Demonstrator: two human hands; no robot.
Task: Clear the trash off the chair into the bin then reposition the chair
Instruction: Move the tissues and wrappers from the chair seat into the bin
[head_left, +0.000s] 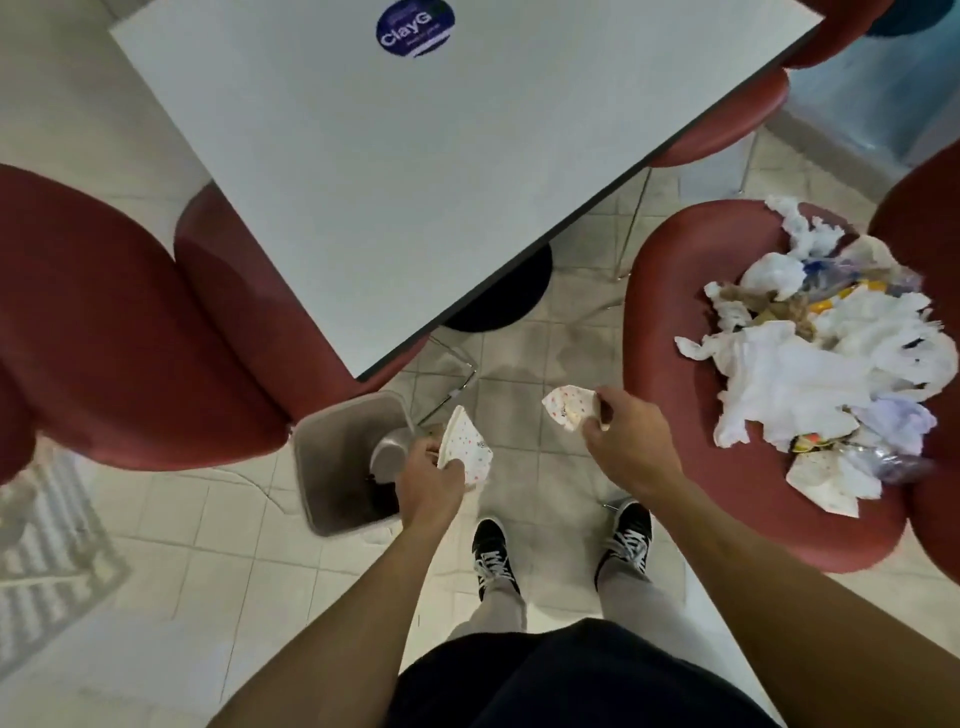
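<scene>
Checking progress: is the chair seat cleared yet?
No. The chair still carries a heap of crumpled trash on its seat.

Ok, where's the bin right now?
In the head view the grey bin stands on the tiled floor at lower left of centre, by the table corner, with the left hand over its right rim.

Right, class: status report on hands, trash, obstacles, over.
Left hand grips spotted paper at the grey plastic bin. Right hand grips another. Pile remains on red chair. Nothing blocking.
</scene>
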